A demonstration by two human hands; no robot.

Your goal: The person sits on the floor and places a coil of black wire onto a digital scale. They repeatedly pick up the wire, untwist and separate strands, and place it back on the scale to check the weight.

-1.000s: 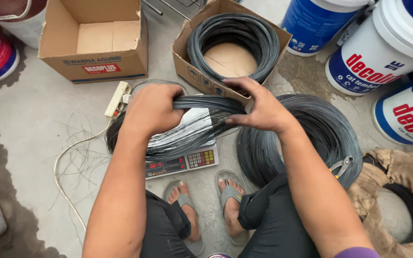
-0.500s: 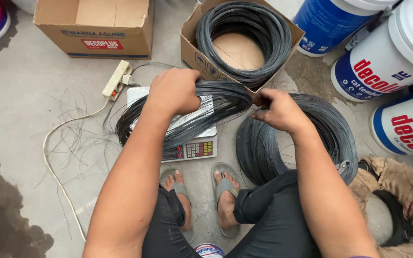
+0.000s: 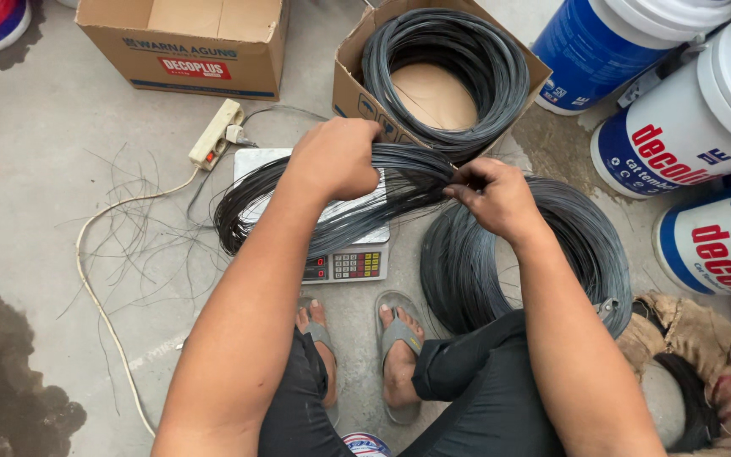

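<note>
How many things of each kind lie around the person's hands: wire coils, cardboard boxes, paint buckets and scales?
Wire coils: 3 (held coil, boxed coil, floor coil)
Cardboard boxes: 2 (empty box, coil box)
Paint buckets: 5 (at least, some cut off at the edges)
Scales: 1 (digital scale)
Total: 11

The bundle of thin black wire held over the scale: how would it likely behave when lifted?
The bundle of thin black wire probably sags: it droops between the left hand and right hand. Its loops look springy and apt to splay, given the stray wire strands on the floor.
</note>
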